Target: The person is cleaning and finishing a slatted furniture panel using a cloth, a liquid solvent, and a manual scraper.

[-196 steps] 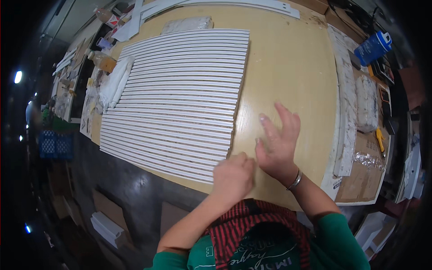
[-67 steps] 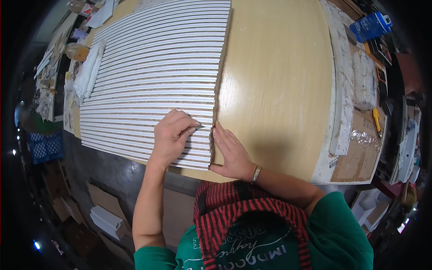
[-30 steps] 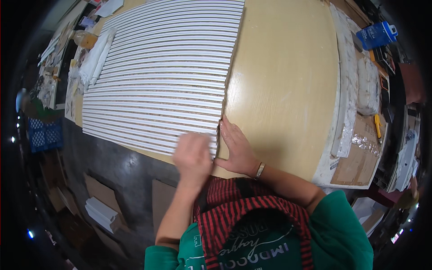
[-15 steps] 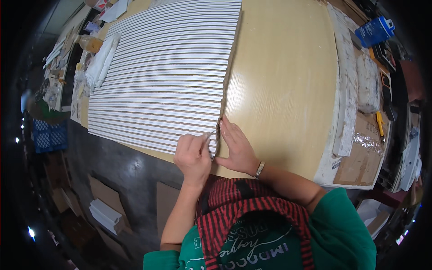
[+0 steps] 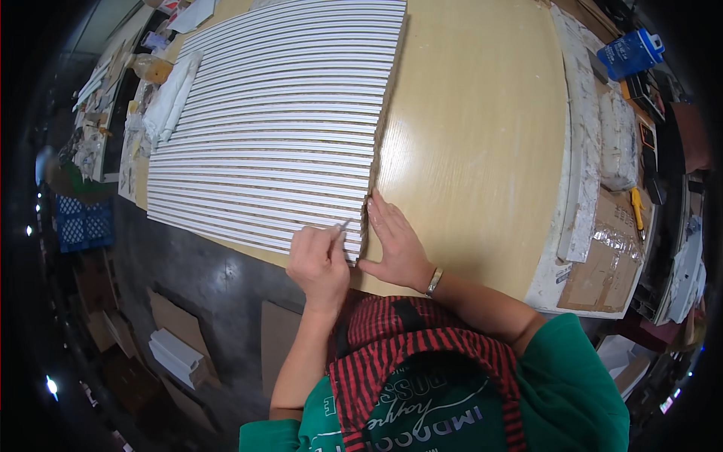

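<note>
A large panel of white slats (image 5: pixel 279 120) with brown gaps between them lies on the pale yellow table (image 5: pixel 474 135). Over its near right corner, the fingers of my left hand (image 5: pixel 319 264) are closed in a pinch. A thin, pointed greyish tool (image 5: pixel 346 224) sticks out of that pinch, low over the slats; too little of it shows to tell its kind. My right hand (image 5: pixel 398 245) rests along the panel's right edge with fingers stretched out and thumb apart, the fingertips touching the edge. It holds nothing.
At the panel's left side lies a white plastic-wrapped bundle (image 5: pixel 175 102) next to an amber bottle (image 5: pixel 153 69). Along the right stand a blue container (image 5: pixel 631 54), a yellow-handled tool (image 5: pixel 638 209) and a cardboard box (image 5: pixel 599 275). A blue crate (image 5: pixel 84 223) sits at the far left.
My left hand has drawn slightly left, away from the panel's right edge, with the thin tool still pinched in it. My right hand stays in place.
</note>
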Demonstrator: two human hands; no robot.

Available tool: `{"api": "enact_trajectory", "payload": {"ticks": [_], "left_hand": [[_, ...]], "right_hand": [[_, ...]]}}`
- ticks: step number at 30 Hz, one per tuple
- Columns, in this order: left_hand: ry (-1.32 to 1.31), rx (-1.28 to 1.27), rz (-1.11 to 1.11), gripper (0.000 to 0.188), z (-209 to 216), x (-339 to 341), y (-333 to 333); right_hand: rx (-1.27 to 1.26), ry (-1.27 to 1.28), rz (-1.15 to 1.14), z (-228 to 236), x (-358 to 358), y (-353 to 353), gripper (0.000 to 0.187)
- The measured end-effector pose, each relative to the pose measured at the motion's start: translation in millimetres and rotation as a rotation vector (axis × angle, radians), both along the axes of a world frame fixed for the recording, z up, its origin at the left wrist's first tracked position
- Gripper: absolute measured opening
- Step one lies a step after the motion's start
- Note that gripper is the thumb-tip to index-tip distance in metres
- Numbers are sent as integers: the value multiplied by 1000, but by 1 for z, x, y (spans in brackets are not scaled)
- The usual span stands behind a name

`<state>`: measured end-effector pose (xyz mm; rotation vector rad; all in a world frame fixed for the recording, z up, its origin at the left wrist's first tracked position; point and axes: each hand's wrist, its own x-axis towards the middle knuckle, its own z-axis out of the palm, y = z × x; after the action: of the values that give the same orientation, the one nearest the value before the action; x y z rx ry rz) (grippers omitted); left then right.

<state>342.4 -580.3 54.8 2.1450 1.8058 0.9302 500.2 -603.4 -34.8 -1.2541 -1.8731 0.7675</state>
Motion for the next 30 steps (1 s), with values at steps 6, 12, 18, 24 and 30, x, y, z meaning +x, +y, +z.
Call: {"api": "enact_trajectory", "payload": {"ticks": [6, 12, 18, 24, 30], "left_hand": [[-6, 3, -6, 12, 1, 2, 3], [6, -15, -2, 11, 5, 4, 0], [-16, -27, 24, 10, 1, 0, 2], [-19, -52, 31, 10, 3, 0, 0], [-20, -42, 12, 11, 2, -1, 2]], "right_hand": [[-1, -6, -8, -1, 0, 1, 114], [23, -14, -12, 1, -1, 1, 114], [-3, -1, -7, 2, -1, 1, 113], [8, 1, -8, 1, -2, 0, 112], [5, -2, -10, 0, -2, 1, 111]]}}
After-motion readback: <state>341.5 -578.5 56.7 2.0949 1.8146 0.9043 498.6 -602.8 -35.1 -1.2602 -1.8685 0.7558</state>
